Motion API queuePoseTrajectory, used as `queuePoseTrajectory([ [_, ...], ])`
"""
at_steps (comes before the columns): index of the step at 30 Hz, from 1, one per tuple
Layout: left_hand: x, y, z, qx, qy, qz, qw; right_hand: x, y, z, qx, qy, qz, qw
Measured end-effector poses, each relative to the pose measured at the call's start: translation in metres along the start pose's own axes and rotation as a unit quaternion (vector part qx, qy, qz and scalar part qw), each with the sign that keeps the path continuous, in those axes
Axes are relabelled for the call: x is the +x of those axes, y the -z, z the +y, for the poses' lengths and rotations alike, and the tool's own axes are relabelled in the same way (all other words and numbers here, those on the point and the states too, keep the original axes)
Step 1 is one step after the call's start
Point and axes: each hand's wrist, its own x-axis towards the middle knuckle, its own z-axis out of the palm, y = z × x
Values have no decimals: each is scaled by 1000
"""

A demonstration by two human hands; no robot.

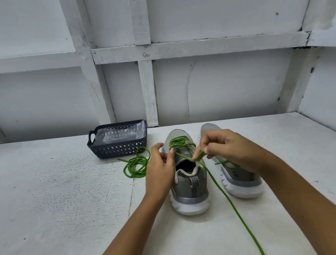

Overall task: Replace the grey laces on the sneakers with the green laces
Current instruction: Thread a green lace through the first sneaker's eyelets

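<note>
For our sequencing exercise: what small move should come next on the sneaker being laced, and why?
Probably draw the green lace snug: the right hand pinches it by the nearer sneaker's collar, its tail trails loose, and the left hand holds the shoe.

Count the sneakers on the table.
2. The middle sneaker, gripped by the left hand, and the right sneaker beside it, partly behind the right hand pinching a green lace. None seems hidden.

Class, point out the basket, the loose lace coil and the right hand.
basket (116, 150): head view, front wall.
lace coil (137, 162): head view, bunched strands.
right hand (228, 148): head view, back of hand.
</note>
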Motion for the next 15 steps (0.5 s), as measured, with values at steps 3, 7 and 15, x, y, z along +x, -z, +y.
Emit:
queuePoseTrajectory([
  [3, 1, 1, 0, 15, -10, -5, 1000, -5, 2, 0, -22, -24, -31, 999],
  [7, 6, 6, -2, 46, -29, -20, 998, 4, -1, 8, -61, -69, -30, 995],
  [15, 27, 25, 2, -36, 13, -131, 991, 56, 0, 46, -224, -114, 103, 963],
])
